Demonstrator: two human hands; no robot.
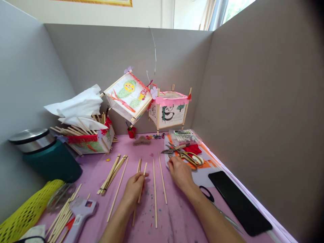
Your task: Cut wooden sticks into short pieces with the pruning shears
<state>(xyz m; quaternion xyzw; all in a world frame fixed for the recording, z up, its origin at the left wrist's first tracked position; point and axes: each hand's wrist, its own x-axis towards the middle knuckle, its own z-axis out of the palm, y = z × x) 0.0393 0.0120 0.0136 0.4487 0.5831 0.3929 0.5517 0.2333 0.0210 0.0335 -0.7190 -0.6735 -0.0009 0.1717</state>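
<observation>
My left hand [133,187] is closed around a thin wooden stick [145,168], thumb on top, over the pink table cover. Beneath it lie more wooden sticks [134,216]. Two loose sticks rest apart between my hands, a long one [155,192] and a second [162,179] nearer the right. My right hand [180,171] has its fingers pinched together beside the pruning shears [172,149] and gold-handled scissors [190,158]; what its fingertips hold, if anything, is hidden. A single stick [118,189] and a tied bundle of sticks [112,173] lie to the left.
Two paper-covered stick lanterns [174,113] hang at the back. A teal bottle [53,158], a stick-filled box [88,143] and a lilac tool [82,212] are on the left. On the right lie a black phone [239,202] and black-handled scissors [207,193]. Grey partitions [253,101] enclose the table.
</observation>
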